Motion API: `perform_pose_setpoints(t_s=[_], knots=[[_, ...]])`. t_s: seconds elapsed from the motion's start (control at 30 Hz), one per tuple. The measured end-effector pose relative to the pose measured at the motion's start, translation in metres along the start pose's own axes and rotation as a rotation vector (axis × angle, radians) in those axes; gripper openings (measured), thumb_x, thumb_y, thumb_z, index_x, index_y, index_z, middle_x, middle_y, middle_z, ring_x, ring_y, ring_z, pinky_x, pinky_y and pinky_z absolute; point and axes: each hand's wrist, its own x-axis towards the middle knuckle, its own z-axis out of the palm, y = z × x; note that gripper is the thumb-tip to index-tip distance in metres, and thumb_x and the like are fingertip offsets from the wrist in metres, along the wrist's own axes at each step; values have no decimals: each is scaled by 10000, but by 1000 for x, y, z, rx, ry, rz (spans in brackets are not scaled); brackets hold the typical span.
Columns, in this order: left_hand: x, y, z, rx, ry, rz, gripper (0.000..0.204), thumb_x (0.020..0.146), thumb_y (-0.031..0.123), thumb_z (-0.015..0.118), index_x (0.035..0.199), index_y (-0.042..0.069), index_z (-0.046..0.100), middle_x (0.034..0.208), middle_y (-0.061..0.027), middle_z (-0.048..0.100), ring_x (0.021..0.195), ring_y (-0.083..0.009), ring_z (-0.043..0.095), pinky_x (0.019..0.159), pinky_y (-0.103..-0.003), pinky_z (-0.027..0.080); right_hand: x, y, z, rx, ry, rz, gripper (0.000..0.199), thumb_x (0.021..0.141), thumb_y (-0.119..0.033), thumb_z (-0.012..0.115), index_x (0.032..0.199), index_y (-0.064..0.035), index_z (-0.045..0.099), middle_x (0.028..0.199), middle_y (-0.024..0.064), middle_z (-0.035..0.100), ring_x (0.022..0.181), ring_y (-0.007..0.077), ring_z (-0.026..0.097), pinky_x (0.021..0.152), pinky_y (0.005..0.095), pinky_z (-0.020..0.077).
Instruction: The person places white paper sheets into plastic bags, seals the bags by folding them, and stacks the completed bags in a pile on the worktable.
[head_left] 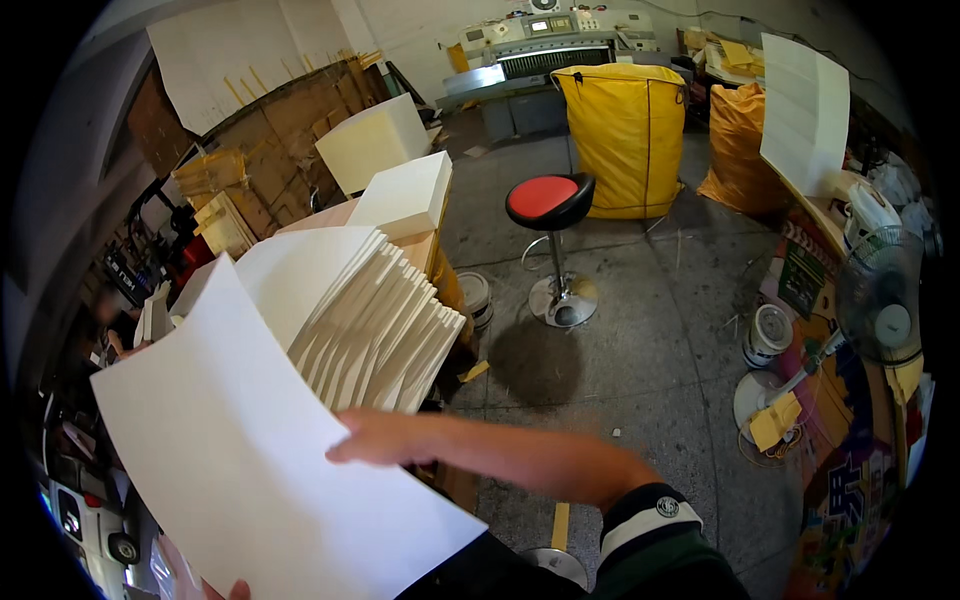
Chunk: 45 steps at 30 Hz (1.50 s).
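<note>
Room: looks like a print or paper shop from my seat, grey concrete floor [640, 330] and paper stock everywhere.
Back wall: big grey cutting machine [545, 50], with a tall yellow sack [625, 135] in front of it and an orange sack [740, 145] just to the right.
Stool: red-topped bar stool [550, 200] on a chrome base, standing alone mid-floor.
Right side: desk fan [880, 305] near the edge, small white bucket [768, 335] on the floor beside it.
Stacks: fanned pile of cream sheets [385, 330] right ahead of me, two thicker blocks of paper [405, 195] behind it.
Big white sheet: large loose sheet [250, 470] fills the lower left, tilted, overlapping the near edge of the fanned pile.
Left hand: left hand [215, 588] only pokes in at the bottom edge, pinching the sheet's lower corner as far as I can see.
Right hand: right hand [375, 438] reaches across from the right, fingers stretched out flat, lying on the sheet's right edge just below the fanned pile, not curled around anything.
Sleeve: dark cuff with white stripes [650, 520] on that arm.
</note>
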Motion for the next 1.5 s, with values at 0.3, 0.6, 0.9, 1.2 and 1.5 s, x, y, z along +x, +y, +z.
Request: perform_pose_setpoints(t_s=[0.3, 0.6, 0.9, 1.2, 1.5], knots=[[-94, -44, 97, 265, -351, -82, 633, 922, 129, 619, 1470, 7, 326, 1398, -227, 468, 1228, -363, 496, 996, -435, 460, -40, 102, 148, -330, 160, -354, 646, 1014, -151, 454, 1566, -122, 120, 1610, 199, 113, 1489, 383, 104, 1203, 447, 167], [-114, -59, 115, 840, -284, 464, 849, 812, 241, 669, 1477, -47, 227, 1459, -336, 293, 1205, -534, 478, 831, -543, 537, -49, 87, 165, -118, 160, -640, 754, 933, -278, 606, 1521, 17, 237, 1601, 233, 155, 1480, 356, 200, 1174, 388, 209], [-82, -18, 89, 524, -427, 437, 1101, 677, 397, 819, 1485, -44, 215, 1477, -400, 151, 1360, -579, 232, 1107, -575, 300, -29, 82, 166, 36, 470, -277, 253, 929, -93, 625, 1155, 18, 642, 984, 95, 698, 861, 112, 639, 745, 263, 509], [-79, -114, 84, -383, -598, 42, 1125, 654, 305, 903, 1489, -6, 217, 1406, -206, 448, 1310, -308, 457, 1083, -425, 373, -105, 99, 137, 132, 455, -30, 215, 826, -85, 698, 999, 28, 637, 920, 54, 663, 834, 127, 610, 766, 315, 502], [-93, -96, 68, 131, -350, 392, 817, 702, 543, 801, 1307, 54, 549, 1075, -138, 671, 848, -332, 689, 765, -417, 562, -151, 116, 87, -349, 723, -50, 405, 809, -147, 697, 1127, 88, 608, 1024, 122, 670, 950, 188, 618, 831, 354, 501]])
